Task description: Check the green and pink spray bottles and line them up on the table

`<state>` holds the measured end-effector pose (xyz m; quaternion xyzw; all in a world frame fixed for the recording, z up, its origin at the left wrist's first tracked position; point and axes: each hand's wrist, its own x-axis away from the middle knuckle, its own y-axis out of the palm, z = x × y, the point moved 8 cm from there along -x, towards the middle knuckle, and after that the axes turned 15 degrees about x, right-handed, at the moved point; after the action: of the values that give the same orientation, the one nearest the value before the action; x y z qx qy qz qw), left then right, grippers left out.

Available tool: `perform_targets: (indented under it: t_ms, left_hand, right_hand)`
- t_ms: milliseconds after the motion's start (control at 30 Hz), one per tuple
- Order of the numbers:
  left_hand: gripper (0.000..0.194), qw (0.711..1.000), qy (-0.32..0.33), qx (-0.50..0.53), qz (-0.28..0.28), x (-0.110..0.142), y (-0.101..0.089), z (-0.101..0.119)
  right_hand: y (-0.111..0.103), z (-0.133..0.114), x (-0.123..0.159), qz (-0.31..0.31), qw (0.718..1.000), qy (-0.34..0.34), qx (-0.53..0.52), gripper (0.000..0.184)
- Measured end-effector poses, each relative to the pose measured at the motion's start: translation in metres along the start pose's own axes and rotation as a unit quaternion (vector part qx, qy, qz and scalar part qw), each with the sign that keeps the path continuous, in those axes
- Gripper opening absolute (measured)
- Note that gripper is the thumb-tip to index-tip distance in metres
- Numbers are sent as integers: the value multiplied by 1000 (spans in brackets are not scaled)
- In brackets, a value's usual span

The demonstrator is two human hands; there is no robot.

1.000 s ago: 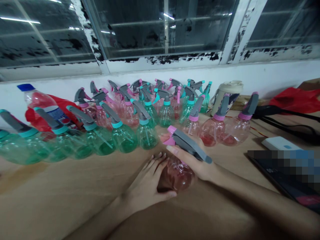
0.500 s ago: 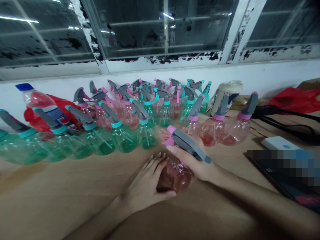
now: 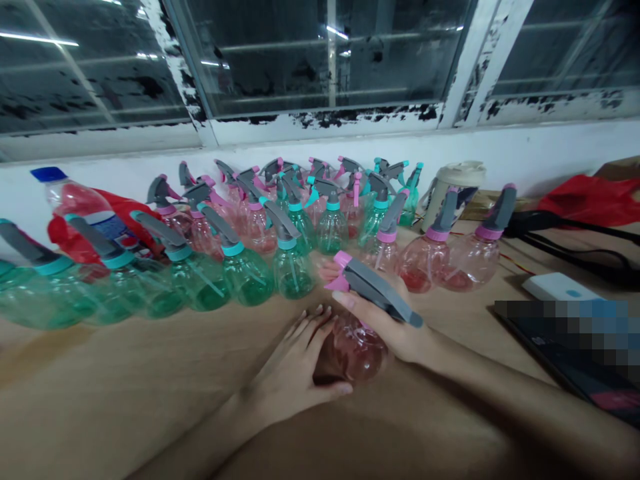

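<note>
A clear pink spray bottle [image 3: 361, 353] with a grey and pink trigger head [image 3: 376, 287] stands on the table in front of me. My right hand [image 3: 387, 323] is closed around it at the neck, just below the trigger head, and some of its fingers are hidden behind. On the bottle's left side, my left hand [image 3: 295, 363] is open, thumb and fingers spread around the lower body. Whether its fingertips press on the plastic I cannot tell. Just beyond, a green spray bottle [image 3: 294, 273] and a pink spray bottle [image 3: 383, 250] stand upright.
Several green and pink spray bottles line the table toward the wall. At the left stands a blue-capped drink bottle [image 3: 80, 200]. To the right are a white tub [image 3: 453, 193], black straps [image 3: 565, 240], a white box [image 3: 560, 287] and a dark phone-like device [image 3: 545, 353].
</note>
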<state>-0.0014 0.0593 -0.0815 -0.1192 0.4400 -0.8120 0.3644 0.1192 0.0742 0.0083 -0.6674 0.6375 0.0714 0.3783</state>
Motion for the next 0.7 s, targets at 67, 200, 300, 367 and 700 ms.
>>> perform_targets:
  t_ms: [67,200,300,367,700]
  left_hand:
    - [81,1000,-5,-2,-4,0,0,0]
    - [82,1000,-6,1,-12,-1,0,2]
    - [81,1000,-3,9,-10,-2,-1,3]
    - [81,1000,-5,11,-10,-1,-1,2]
    - [85,1000,-15,17,-6,-1,-1,-1]
  right_hand:
    - [1,0,0,-3,1000,0,-6,14]
    - [2,0,0,-13,1000,-1,-14,16]
    - [2,1,-1,-19,999,1,-26,17]
    - [2,1,-1,-21,999,3,-31,17]
    - [6,2,-4,-41,999,31,5,16]
